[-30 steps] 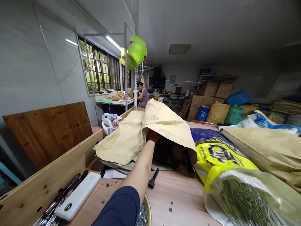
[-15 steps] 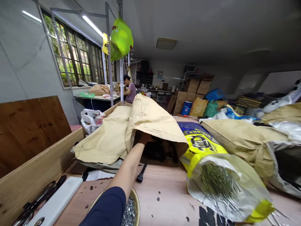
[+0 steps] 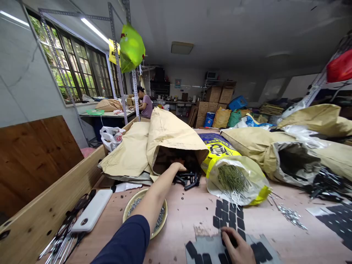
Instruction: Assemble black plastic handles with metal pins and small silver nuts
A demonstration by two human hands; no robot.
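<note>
My left hand (image 3: pixel 178 166) reaches into the mouth of a brown paper sack (image 3: pixel 176 130); its fingers are mostly hidden in shadow. Long black plastic parts (image 3: pixel 192 180) spill out at the sack's lip, close by that hand. Under my left forearm stands a yellow bowl (image 3: pixel 165 216) of small shiny metal pieces. At the bottom, my right hand (image 3: pixel 238 247) is closed, thumb and fingers pinching what looks like a black pad. Beneath it lies a grey sheet (image 3: pixel 189 244) with several black rounded pads. More such pads (image 3: pixel 225 207) lie in rows just beyond.
A yellow-and-blue bag (image 3: pixel 239 176) of thin metal rods lies right of the sack. Farther right are another open sack (image 3: pixel 291 161), black parts (image 3: pixel 328 183) and loose metal pieces (image 3: pixel 293 216). A white phone-like object (image 3: pixel 93 211) rests by the wooden side board (image 3: pixel 55 198). A person (image 3: pixel 145 104) sits behind.
The view has swung right and down. My left hand has drawn back toward the sack's mouth, and black parts now show at its lip. My right hand has come into view.
</note>
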